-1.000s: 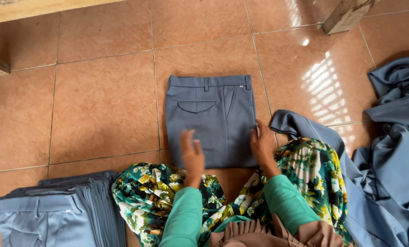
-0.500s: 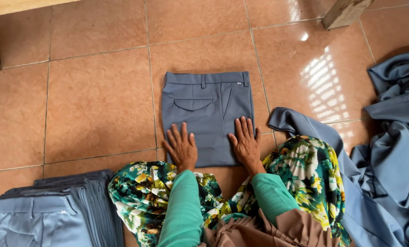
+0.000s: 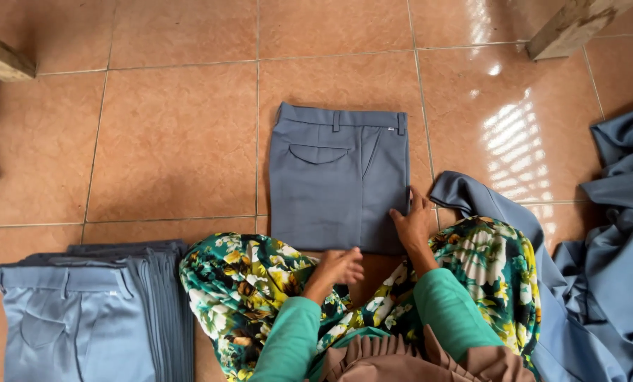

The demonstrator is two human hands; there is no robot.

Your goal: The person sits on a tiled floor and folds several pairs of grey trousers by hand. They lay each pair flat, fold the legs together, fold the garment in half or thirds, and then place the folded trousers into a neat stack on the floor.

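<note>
A folded pair of grey-blue trousers lies flat on the tiled floor in front of me, waistband away from me. My right hand rests with spread fingers on the trousers' near right corner. My left hand hovers loosely curled just below the trousers' near edge, above my lap, holding nothing. My knees are covered by a green flowered skirt, and my sleeves are green.
A stack of folded grey-blue trousers sits at the lower left. A heap of unfolded grey-blue cloth spreads along the right. Wooden legs stand at the top right and upper left.
Both hands were pressing flat on the trousers' near edge. My left hand has since drawn back toward my lap, and my right hand slid to the right corner.
</note>
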